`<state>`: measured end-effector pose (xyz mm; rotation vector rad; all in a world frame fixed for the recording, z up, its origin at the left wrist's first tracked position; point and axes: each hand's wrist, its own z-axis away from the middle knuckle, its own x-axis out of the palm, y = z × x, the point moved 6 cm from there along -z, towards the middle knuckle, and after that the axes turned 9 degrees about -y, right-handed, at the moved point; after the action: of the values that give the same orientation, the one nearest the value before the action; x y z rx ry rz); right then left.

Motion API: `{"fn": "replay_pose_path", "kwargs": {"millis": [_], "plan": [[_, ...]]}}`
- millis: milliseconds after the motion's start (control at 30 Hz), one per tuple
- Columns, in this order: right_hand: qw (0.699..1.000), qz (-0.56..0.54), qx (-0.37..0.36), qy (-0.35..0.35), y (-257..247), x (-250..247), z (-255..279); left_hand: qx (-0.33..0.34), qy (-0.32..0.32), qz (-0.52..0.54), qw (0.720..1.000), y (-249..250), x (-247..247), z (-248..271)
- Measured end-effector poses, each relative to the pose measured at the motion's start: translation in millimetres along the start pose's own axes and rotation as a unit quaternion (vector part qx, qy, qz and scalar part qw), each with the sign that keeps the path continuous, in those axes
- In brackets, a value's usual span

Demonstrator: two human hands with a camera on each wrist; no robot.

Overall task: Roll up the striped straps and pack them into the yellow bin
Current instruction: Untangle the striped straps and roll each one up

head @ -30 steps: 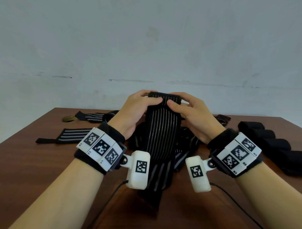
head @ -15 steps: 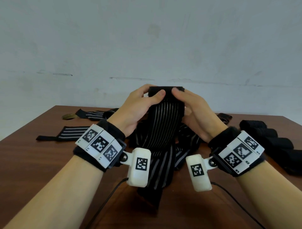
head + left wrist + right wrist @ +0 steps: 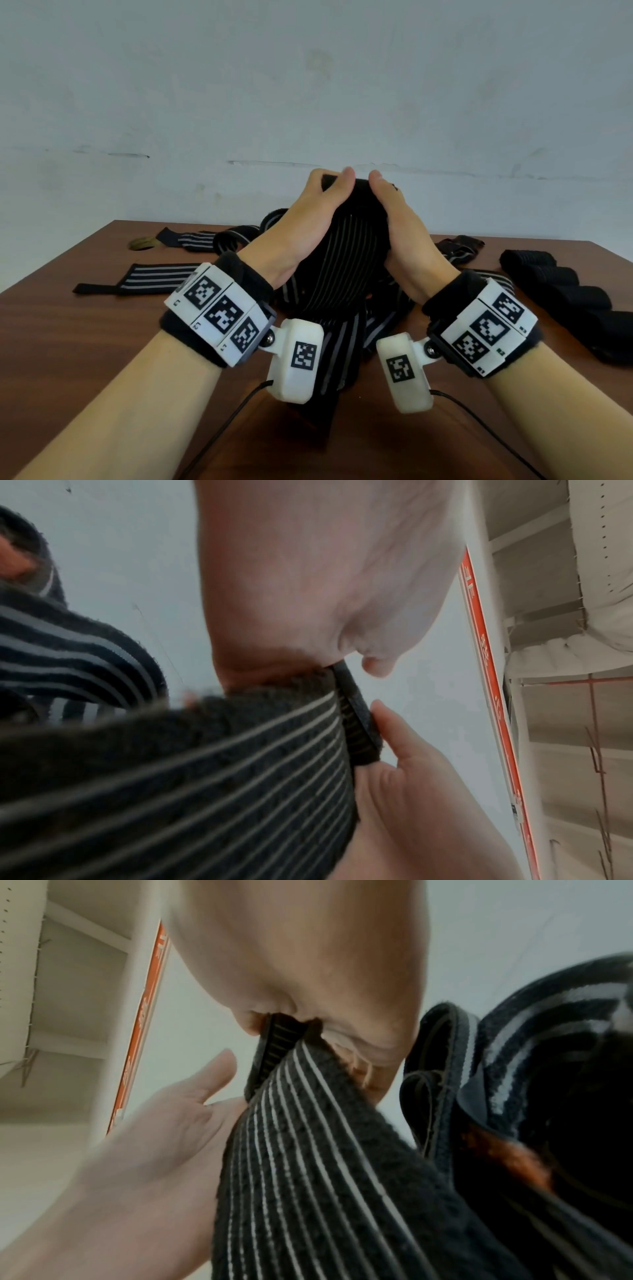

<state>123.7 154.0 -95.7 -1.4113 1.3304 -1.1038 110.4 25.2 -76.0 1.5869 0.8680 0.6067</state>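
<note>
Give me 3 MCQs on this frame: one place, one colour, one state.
1. Where do the rolled black straps lie?
A. the table's right side
B. its left side
C. in a bin

2. The held strap's colours?
A. red with yellow stripes
B. black with pale stripes
C. plain white

3. What is gripping the held strap's top end?
A. nothing
B. left hand only
C. both hands, with the right hand

Key: 1 A, they line the brown wooden table's right edge. 2 B, wrist views show pale lines on black. 3 C, both thumbs press its top.
</note>
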Motion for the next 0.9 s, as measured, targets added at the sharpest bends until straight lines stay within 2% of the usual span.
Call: {"fn": "replay_pose_path", "kwargs": {"millis": [167,333,467,667,767,900], "plan": [[0.993,0.111,-0.016,-0.027,-9.5,3.9,4.8,-0.01,0.047,0.04,0.998,-4.3,-9.6,0.4],[0.996,0.076,-0.048,-0.002,-13.9,-6.3,6.2,-0.06,0.037,0.065,0.995,-12.7,-18.2,-0.2],[0.992,0.087,-0.092,0.001,-23.0,-8.7,8.8,-0.09,0.015,0.022,0.996,-15.8,-19.6,-0.9],[0.998,0.044,-0.046,-0.008,-20.0,-4.8,10.0,-0.009,0.054,0.085,0.995,-11.6,-21.5,-2.9],[0.998,0.024,-0.004,-0.056,-16.1,4.6,11.1,0.029,0.052,0.098,0.993,-6.3,-23.5,-4.1],[0.997,0.021,0.014,-0.077,-13.7,11.4,10.2,0.026,0.049,0.062,0.997,-7.2,-22.9,-4.7]]}}
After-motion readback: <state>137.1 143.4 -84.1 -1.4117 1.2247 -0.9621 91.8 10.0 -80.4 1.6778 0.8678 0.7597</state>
